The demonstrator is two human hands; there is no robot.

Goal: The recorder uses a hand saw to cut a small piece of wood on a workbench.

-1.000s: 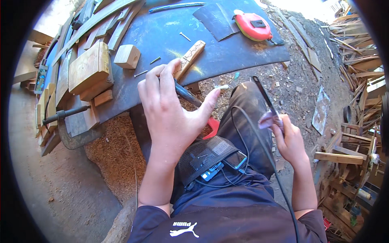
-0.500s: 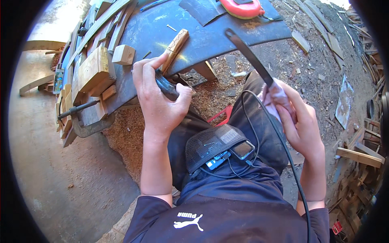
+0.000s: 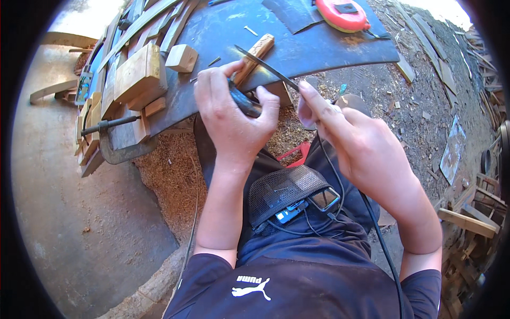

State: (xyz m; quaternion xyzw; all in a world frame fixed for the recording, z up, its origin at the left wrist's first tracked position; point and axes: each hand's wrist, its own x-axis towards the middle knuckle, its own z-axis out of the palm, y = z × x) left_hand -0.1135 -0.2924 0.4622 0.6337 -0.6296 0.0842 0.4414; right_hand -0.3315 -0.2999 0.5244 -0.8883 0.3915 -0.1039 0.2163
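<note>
My left hand (image 3: 234,125) is closed around a carved brown wooden piece (image 3: 262,45) with a dark, glossy lower part (image 3: 245,102). Its wooden end slants up past my fingers, over the workbench edge. In my right hand (image 3: 361,138) is a long, thin dark file (image 3: 276,73), gripped through a pale pink cloth (image 3: 306,114) at its near end. The file crosses over the wooden piece at a slant, tip pointing up and left. Whether the two touch, I cannot tell.
The blue workbench (image 3: 223,32) carries a red tape measure (image 3: 340,15), a nail (image 3: 251,31), a wooden block (image 3: 181,58) and stacked wood at left. A clamp (image 3: 109,127) grips its left edge. A mesh pouch (image 3: 287,186) with devices lies on my lap. A black cable (image 3: 380,239) runs past my right arm.
My right hand has swung left and inward, bringing the file from beside the wooden piece to across it. My left hand has shifted slightly right, still holding the piece.
</note>
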